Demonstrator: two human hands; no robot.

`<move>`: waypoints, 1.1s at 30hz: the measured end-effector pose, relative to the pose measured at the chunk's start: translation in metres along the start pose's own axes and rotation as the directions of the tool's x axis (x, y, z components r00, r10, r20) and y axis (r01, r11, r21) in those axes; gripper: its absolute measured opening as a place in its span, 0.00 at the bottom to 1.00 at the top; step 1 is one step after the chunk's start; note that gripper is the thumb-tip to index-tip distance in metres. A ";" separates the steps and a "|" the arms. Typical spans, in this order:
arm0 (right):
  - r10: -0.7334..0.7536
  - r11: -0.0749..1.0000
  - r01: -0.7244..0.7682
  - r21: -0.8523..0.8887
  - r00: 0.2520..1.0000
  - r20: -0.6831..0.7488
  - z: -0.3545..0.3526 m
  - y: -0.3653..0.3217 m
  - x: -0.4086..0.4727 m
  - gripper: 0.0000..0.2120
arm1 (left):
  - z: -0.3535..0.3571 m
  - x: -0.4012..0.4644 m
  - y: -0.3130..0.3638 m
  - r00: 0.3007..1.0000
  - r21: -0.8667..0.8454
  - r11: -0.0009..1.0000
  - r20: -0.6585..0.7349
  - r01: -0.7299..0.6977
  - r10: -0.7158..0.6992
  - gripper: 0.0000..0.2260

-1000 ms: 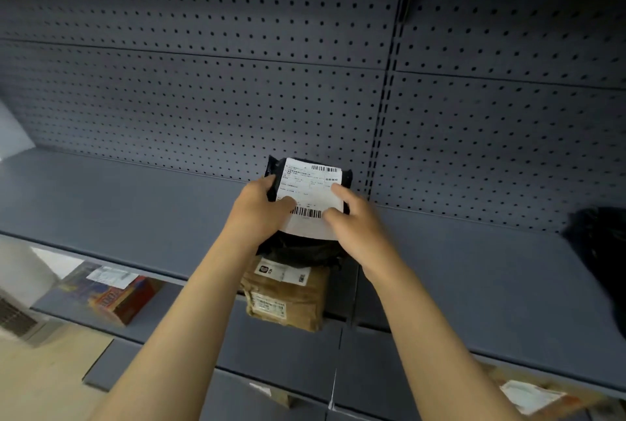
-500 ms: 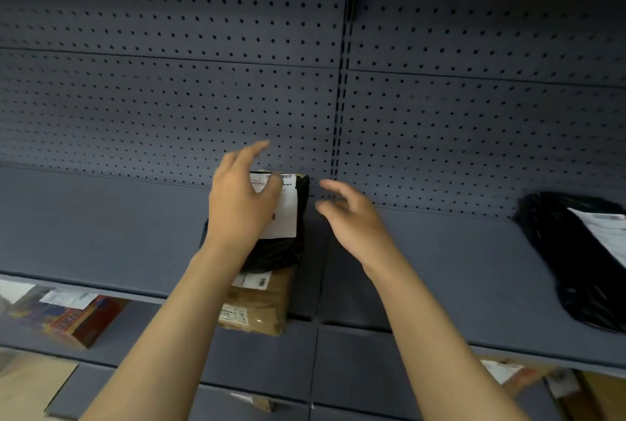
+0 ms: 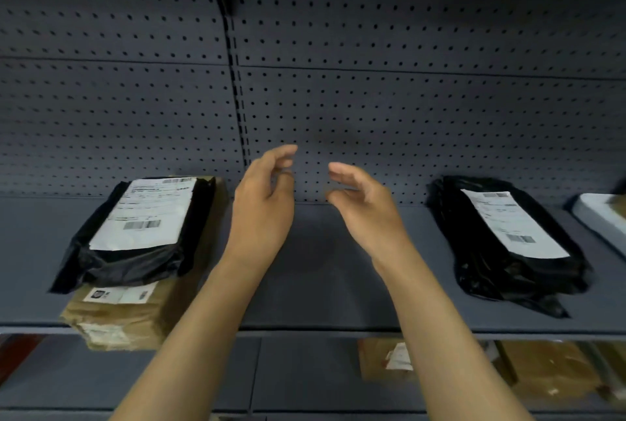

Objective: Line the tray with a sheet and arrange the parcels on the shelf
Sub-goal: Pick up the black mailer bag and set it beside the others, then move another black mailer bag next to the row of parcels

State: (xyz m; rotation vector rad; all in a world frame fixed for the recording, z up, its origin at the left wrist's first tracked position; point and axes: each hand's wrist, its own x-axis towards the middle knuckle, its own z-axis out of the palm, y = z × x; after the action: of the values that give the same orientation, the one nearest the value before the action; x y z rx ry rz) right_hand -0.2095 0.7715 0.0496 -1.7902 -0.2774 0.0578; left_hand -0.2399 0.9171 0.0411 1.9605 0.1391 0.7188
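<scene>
A black plastic parcel (image 3: 135, 237) with a white shipping label lies on top of a brown cardboard parcel (image 3: 125, 315) at the left of the grey shelf (image 3: 321, 271). A second black parcel (image 3: 501, 241) with a label lies on the shelf at the right. My left hand (image 3: 262, 207) and my right hand (image 3: 366, 207) hover over the bare middle of the shelf, both with fingers apart and holding nothing. The left hand is just right of the stacked parcels, not touching them.
A grey pegboard back wall (image 3: 372, 99) rises behind the shelf. A white tray edge (image 3: 599, 214) shows at the far right. On the lower shelf lie brown parcels (image 3: 548, 373) at the right and a small one (image 3: 386, 359) near the middle.
Both hands let go of the black parcel, which now rests on the brown one. The hands drew apart and the view shifted right, bringing the second black parcel and tray into sight.
</scene>
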 end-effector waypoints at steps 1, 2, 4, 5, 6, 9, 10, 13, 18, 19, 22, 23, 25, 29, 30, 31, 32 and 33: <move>-0.006 1.000 0.006 -0.005 1.000 0.000 -0.014 0.004 0.000 0.20 | 0.014 -0.004 0.005 1.000 -0.032 0.999 0.008 0.027 -0.026 0.16; -0.010 1.000 0.010 -0.009 1.000 0.001 -0.029 0.008 0.002 0.20 | 0.029 -0.008 0.010 0.998 -0.058 0.997 0.015 0.054 -0.054 0.15; -0.005 1.000 0.005 -0.029 1.000 0.002 -0.062 0.017 0.005 0.20 | 0.061 -0.016 0.020 0.993 -0.089 0.989 0.021 0.121 -0.120 0.14; -0.005 0.999 0.005 -0.035 1.000 -0.002 -0.080 0.022 0.006 0.20 | 0.077 -0.020 0.026 0.989 -0.095 0.985 0.024 0.146 -0.145 0.14; -0.009 0.999 0.008 -0.035 1.000 -0.005 -0.098 0.026 0.006 0.20 | 0.093 -0.024 0.033 0.987 -0.101 0.982 0.027 0.160 -0.158 0.14; -0.022 0.999 0.021 -0.046 1.000 -0.019 -0.146 0.040 0.006 0.20 | 0.135 -0.031 0.052 0.981 -0.133 0.972 0.021 0.193 -0.192 0.15; -0.024 0.998 0.023 -0.050 0.999 -0.022 -0.164 0.044 0.006 0.19 | 0.152 -0.034 0.060 0.979 -0.146 0.968 0.021 0.206 -0.205 0.15; -0.024 0.998 0.021 -0.066 0.998 -0.051 -0.205 0.054 0.009 0.19 | 0.189 -0.040 0.077 0.971 -0.163 0.957 0.045 0.239 -0.235 0.15; 0.008 0.998 -0.015 -0.063 0.995 -0.102 -0.270 0.071 0.011 0.17 | 0.246 -0.045 0.098 0.956 -0.137 0.949 0.106 0.285 -0.272 0.17; 0.012 0.998 -0.020 -0.066 0.993 -0.115 -0.277 0.075 0.012 0.17 | 0.253 -0.045 0.099 0.953 -0.135 0.946 0.119 0.295 -0.280 0.18; 0.029 0.996 -0.045 -0.082 0.981 -0.192 -0.301 0.090 0.015 0.17 | 0.278 -0.047 0.101 0.935 -0.105 0.939 0.183 0.327 -0.304 0.20; 0.046 0.994 -0.066 -0.090 0.977 -0.207 -0.307 0.096 0.016 0.18 | 0.285 -0.049 0.099 0.925 -0.102 0.934 0.209 0.342 -0.316 0.20; 0.111 0.986 -0.135 -0.093 0.967 -0.229 -0.317 0.108 0.017 0.20 | 0.297 -0.051 0.096 0.905 -0.118 0.919 0.260 0.377 -0.337 0.20; 0.237 0.970 -0.243 0.001 0.944 -0.231 -0.322 0.129 0.015 0.26 | 0.309 -0.056 0.082 0.869 -0.138 0.883 0.298 0.449 -0.395 0.22; 0.252 0.967 -0.255 0.016 0.942 -0.223 -0.321 0.133 0.015 0.26 | 0.311 -0.057 0.080 0.856 -0.135 0.872 0.311 0.470 -0.413 0.23; 0.261 0.965 -0.263 0.021 0.941 -0.215 -0.320 0.137 0.014 0.26 | 0.314 -0.060 0.077 0.843 -0.133 0.861 0.322 0.491 -0.431 0.23; 0.270 0.962 -0.272 0.021 0.940 -0.207 -0.318 0.140 0.014 0.26 | 0.316 -0.062 0.076 0.836 -0.128 0.856 0.325 0.502 -0.441 0.23; 0.274 0.961 -0.276 0.020 0.941 -0.201 -0.317 0.143 0.013 0.25 | 0.317 -0.065 0.074 0.836 -0.120 0.857 0.320 0.502 -0.445 0.22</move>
State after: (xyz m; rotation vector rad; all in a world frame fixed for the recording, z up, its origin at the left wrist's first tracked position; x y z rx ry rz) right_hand -0.1152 0.4419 -0.0114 -1.8167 0.1204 0.0729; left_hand -0.1372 0.6089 -0.0253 1.7123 0.3543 0.1128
